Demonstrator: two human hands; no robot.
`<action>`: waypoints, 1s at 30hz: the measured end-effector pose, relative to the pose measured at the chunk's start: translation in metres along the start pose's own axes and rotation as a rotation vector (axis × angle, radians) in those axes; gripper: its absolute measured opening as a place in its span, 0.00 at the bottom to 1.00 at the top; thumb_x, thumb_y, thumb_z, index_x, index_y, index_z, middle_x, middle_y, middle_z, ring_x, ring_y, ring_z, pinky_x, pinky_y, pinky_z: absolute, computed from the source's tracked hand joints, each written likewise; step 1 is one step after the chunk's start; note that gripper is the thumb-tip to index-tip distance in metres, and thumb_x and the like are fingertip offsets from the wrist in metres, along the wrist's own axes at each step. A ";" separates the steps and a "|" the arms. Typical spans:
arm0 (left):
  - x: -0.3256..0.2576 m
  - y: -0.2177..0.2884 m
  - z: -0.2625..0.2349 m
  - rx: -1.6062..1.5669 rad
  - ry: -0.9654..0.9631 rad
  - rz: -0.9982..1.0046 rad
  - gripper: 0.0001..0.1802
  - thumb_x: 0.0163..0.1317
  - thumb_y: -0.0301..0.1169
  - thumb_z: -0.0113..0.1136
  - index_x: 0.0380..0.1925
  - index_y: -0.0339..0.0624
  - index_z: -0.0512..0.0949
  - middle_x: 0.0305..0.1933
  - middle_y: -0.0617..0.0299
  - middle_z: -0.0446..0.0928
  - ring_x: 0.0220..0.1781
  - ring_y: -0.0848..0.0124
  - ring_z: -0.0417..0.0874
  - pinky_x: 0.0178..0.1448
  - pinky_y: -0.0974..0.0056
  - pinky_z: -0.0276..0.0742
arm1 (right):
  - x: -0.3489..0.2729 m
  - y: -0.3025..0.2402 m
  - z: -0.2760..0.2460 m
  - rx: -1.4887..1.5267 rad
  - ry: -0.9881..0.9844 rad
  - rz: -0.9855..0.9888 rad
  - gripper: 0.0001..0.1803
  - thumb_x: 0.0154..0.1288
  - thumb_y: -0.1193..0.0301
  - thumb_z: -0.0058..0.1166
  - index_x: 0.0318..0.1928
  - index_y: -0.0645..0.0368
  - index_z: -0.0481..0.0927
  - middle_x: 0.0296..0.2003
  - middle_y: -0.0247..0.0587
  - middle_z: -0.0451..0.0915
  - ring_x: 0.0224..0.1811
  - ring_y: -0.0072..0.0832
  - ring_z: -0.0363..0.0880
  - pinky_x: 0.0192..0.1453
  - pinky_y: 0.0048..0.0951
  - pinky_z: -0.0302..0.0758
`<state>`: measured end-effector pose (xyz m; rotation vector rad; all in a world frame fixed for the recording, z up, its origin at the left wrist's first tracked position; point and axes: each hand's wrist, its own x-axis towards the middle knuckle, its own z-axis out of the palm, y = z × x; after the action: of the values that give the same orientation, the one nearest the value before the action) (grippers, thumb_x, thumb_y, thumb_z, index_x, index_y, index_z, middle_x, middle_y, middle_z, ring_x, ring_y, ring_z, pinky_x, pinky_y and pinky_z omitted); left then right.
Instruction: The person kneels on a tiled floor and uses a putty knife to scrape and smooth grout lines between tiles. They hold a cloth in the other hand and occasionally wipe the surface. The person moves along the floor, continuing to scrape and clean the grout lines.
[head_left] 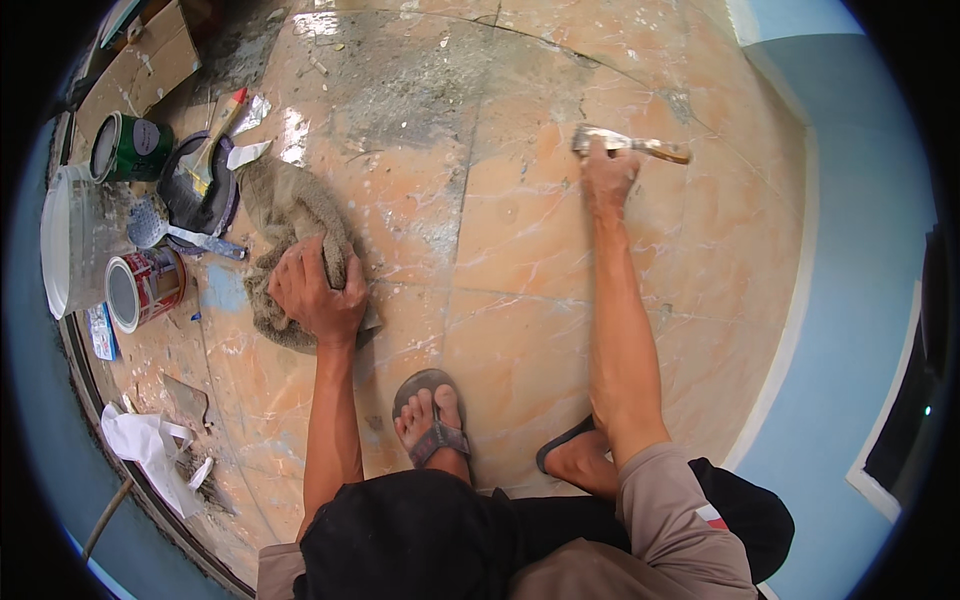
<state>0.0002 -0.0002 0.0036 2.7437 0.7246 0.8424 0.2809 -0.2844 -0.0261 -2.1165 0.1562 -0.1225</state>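
My left hand (318, 292) presses on a bunched, dirty grey-green towel (290, 200) on the floor, its fingers curled into the cloth. Farther out to the right, my right hand (608, 178) is closed on a scraper (625, 143) with a whitish, paint-smeared blade and a brown handle. The scraper lies low against the orange marbled floor tiles (530, 250). Its blade edge points left and is partly hidden by my fingers.
On the left stand a green can (145, 150), a red-and-white can (155, 285), a clear plastic tub (75, 240), a paintbrush (215, 145) and a slotted spoon (165, 230) on a dark lid (215, 205). A white bag (150, 450) lies nearer. A blue wall (850, 250) bounds the right.
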 end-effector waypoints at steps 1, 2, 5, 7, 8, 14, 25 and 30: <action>-0.001 0.000 0.002 0.000 -0.001 -0.003 0.24 0.52 0.36 0.74 0.50 0.44 0.84 0.49 0.57 0.84 0.55 0.56 0.83 0.66 0.53 0.67 | -0.007 -0.001 0.008 -0.016 0.011 -0.050 0.18 0.69 0.67 0.64 0.26 0.70 0.83 0.24 0.48 0.86 0.23 0.33 0.84 0.28 0.38 0.77; -0.001 0.008 0.006 -0.021 -0.002 -0.004 0.24 0.52 0.36 0.74 0.51 0.44 0.84 0.49 0.57 0.84 0.55 0.56 0.83 0.65 0.53 0.67 | -0.006 0.014 0.013 -0.211 -0.005 -0.197 0.19 0.69 0.66 0.65 0.27 0.70 0.83 0.24 0.51 0.85 0.23 0.34 0.84 0.28 0.39 0.77; -0.003 0.002 0.003 -0.032 -0.015 -0.011 0.25 0.51 0.35 0.74 0.51 0.44 0.84 0.48 0.57 0.84 0.55 0.56 0.83 0.65 0.53 0.67 | -0.007 0.008 0.019 -0.146 -0.110 -0.149 0.17 0.72 0.67 0.63 0.28 0.66 0.83 0.20 0.36 0.82 0.21 0.22 0.78 0.27 0.31 0.73; -0.003 -0.003 0.000 -0.020 -0.008 0.016 0.25 0.50 0.36 0.74 0.51 0.44 0.84 0.48 0.57 0.84 0.55 0.56 0.83 0.65 0.53 0.67 | 0.001 0.001 0.004 -0.046 -0.131 -0.022 0.18 0.71 0.66 0.64 0.27 0.67 0.83 0.19 0.39 0.81 0.19 0.26 0.78 0.26 0.33 0.73; -0.002 -0.003 0.000 -0.018 -0.003 0.027 0.26 0.49 0.36 0.74 0.51 0.44 0.84 0.48 0.57 0.84 0.55 0.56 0.83 0.65 0.53 0.67 | 0.008 0.004 -0.006 0.018 -0.103 0.052 0.19 0.70 0.66 0.64 0.26 0.69 0.83 0.19 0.44 0.81 0.18 0.29 0.78 0.27 0.37 0.74; -0.004 -0.002 0.004 -0.005 -0.011 0.002 0.26 0.49 0.37 0.74 0.51 0.45 0.83 0.48 0.58 0.84 0.55 0.56 0.83 0.66 0.53 0.67 | -0.038 -0.018 0.034 -0.047 -0.233 -0.065 0.17 0.68 0.67 0.65 0.28 0.71 0.84 0.22 0.50 0.84 0.23 0.32 0.83 0.30 0.39 0.76; -0.005 -0.001 0.004 -0.042 -0.026 -0.003 0.27 0.47 0.35 0.74 0.51 0.46 0.84 0.49 0.58 0.84 0.56 0.56 0.83 0.66 0.52 0.66 | -0.039 -0.019 0.032 -0.157 -0.175 -0.315 0.16 0.70 0.69 0.63 0.27 0.69 0.83 0.23 0.44 0.86 0.21 0.30 0.82 0.27 0.35 0.76; -0.004 -0.003 0.000 -0.035 -0.017 0.010 0.26 0.48 0.37 0.73 0.51 0.45 0.83 0.49 0.58 0.84 0.56 0.56 0.83 0.66 0.52 0.66 | 0.001 -0.009 -0.008 -0.085 -0.152 0.038 0.17 0.68 0.66 0.65 0.28 0.70 0.83 0.22 0.47 0.84 0.25 0.30 0.83 0.35 0.38 0.79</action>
<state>-0.0037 0.0009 0.0002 2.7229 0.6873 0.8243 0.2809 -0.2871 -0.0144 -2.1962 0.1123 0.0684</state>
